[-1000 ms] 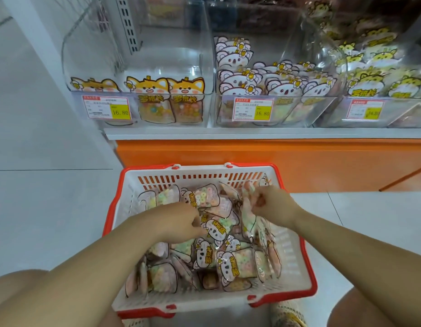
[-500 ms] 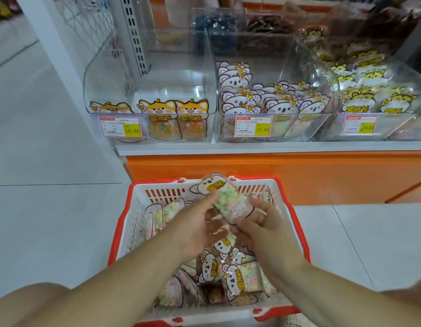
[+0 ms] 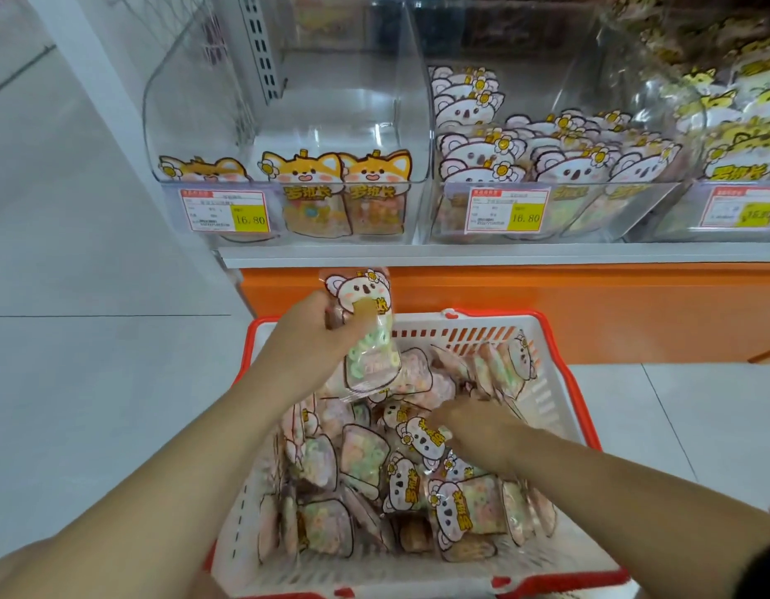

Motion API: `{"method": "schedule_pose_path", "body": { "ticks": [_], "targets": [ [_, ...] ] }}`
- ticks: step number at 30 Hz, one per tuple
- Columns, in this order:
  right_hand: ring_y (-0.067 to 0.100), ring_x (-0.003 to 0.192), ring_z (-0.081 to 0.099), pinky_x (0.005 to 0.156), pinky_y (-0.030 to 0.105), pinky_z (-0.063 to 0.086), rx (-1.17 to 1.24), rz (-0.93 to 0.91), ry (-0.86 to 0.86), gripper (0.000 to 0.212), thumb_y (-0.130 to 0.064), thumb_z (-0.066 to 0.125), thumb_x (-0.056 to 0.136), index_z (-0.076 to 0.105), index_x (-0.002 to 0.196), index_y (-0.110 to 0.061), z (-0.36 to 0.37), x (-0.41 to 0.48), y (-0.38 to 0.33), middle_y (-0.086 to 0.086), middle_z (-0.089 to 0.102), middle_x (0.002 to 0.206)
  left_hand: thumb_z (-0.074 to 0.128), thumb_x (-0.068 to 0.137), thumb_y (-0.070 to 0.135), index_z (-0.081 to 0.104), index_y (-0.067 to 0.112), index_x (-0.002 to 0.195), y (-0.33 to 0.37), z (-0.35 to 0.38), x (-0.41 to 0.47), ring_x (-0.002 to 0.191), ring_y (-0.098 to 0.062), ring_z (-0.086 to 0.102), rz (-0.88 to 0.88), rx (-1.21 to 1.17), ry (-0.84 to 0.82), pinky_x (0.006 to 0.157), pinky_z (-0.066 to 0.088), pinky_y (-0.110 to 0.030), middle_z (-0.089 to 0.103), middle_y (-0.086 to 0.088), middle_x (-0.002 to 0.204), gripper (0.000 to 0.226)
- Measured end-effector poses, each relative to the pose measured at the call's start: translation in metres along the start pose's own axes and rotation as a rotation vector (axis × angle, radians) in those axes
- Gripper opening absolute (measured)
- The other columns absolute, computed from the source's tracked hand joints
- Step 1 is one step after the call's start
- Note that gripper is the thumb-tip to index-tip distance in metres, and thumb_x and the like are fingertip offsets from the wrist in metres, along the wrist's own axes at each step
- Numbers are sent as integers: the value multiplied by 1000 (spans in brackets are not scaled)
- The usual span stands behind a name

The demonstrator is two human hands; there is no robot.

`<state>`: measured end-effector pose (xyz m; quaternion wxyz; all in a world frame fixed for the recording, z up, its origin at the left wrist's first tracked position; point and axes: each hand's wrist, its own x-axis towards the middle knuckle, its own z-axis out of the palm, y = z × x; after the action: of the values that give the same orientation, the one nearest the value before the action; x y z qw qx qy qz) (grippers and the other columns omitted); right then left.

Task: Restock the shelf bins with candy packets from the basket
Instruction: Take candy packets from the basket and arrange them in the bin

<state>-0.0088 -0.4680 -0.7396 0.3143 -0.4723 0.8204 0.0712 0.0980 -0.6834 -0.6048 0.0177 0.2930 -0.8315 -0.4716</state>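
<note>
A white basket with a red rim (image 3: 560, 382) stands on the floor, filled with several koala-printed candy packets (image 3: 461, 508). My left hand (image 3: 314, 339) grips one koala packet (image 3: 366, 335) upright above the basket's far left corner, thumb across its front. My right hand (image 3: 474, 425) reaches down among the packets in the basket's middle; its fingers are blurred and I cannot tell whether they hold one. On the shelf above, the middle clear bin (image 3: 547, 166) holds koala packets, and the left clear bin (image 3: 288, 136) holds three fox-printed packets.
A third bin (image 3: 729, 144) at the right holds yellow-topped packets. Price tags (image 3: 225, 211) hang on the bin fronts. The white shelf edge (image 3: 461, 255) sits over an orange base panel (image 3: 590, 304). Pale floor tiles (image 3: 94, 361) lie to the left.
Both hands held the packet over the basket half a second ago. My left hand now lifts it alone towards the shelf, and my right hand has dropped back among the packets.
</note>
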Motion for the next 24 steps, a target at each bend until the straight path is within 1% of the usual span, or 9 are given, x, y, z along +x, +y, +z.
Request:
{"method": "schedule_pose_path", "body": {
  "ticks": [3, 8, 10, 12, 15, 17, 20, 22, 24],
  "targets": [
    [31, 131, 45, 96, 48, 50, -167, -118, -43, 63, 5, 50, 93, 35, 151, -17, 4, 18, -22, 8, 41, 151, 63, 94, 43, 54, 31, 93, -4, -5, 0, 86, -17, 62, 72, 183, -35, 70, 44, -25, 63, 3, 90, 15],
    [35, 137, 37, 100, 49, 48, -198, -112, -98, 73, 6, 55, 92, 23, 155, -12, 3, 39, -32, 11, 31, 157, 64, 93, 42, 50, 38, 101, -12, -17, 6, 83, -2, 58, 83, 392, -255, 68, 45, -22, 61, 16, 92, 16],
    [34, 133, 42, 98, 47, 48, -216, -106, -87, 59, 3, 55, 94, 36, 149, -9, 0, 42, -31, 12, 41, 149, 63, 94, 42, 51, 38, 102, -14, -21, 10, 82, 0, 57, 88, 424, -260, 67, 44, -22, 60, 16, 91, 16],
    [32, 119, 52, 83, 44, 51, -276, -120, -73, 36, 4, 54, 93, 56, 129, -5, -1, 43, -31, 13, 53, 130, 63, 94, 42, 53, 34, 106, -16, -23, 14, 83, 1, 56, 90, 433, -254, 66, 43, -22, 59, 17, 92, 18],
    [31, 97, 59, 66, 39, 48, -344, -101, -131, 17, 4, 56, 91, 68, 103, -3, -6, 39, -28, 12, 62, 105, 64, 93, 42, 53, 33, 106, -15, -22, 16, 83, 1, 55, 92, 434, -255, 65, 43, -23, 59, 17, 92, 19],
    [28, 99, 58, 75, 40, 53, -286, -107, -126, 13, -7, 61, 94, 70, 103, -5, -20, 31, -25, 10, 63, 104, 63, 93, 45, 53, 31, 106, -15, -23, 17, 84, -3, 57, 77, 441, -258, 66, 44, -26, 60, 14, 93, 21],
    [21, 106, 57, 93, 37, 47, -13, -104, -25, 17, -27, 64, 97, 66, 107, -14, -64, 9, -19, 2, 63, 111, 64, 91, 46, 58, 25, 105, -18, -26, 19, 88, -14, 61, 42, 459, -277, 77, 50, -35, 64, 5, 96, 26],
    [11, 87, 57, 74, 27, 42, 157, -88, 89, 15, -32, 65, 96, 58, 88, -21, -97, -13, -13, -8, 58, 91, 65, 90, 46, 59, 22, 108, -19, -28, 19, 94, -20, 62, 8, 453, -284, 84, 51, -39, 65, -1, 101, 31],
    [6, 64, 53, 61, 27, 40, 351, -44, 212, 25, -30, 68, 94, 52, 76, -24, -123, -37, -2, -11, 53, 70, 65, 90, 42, 60, 22, 113, -17, -28, 16, 101, -20, 62, -30, 369, -279, 88, 50, -38, 66, -1, 108, 32]
  ]
}}
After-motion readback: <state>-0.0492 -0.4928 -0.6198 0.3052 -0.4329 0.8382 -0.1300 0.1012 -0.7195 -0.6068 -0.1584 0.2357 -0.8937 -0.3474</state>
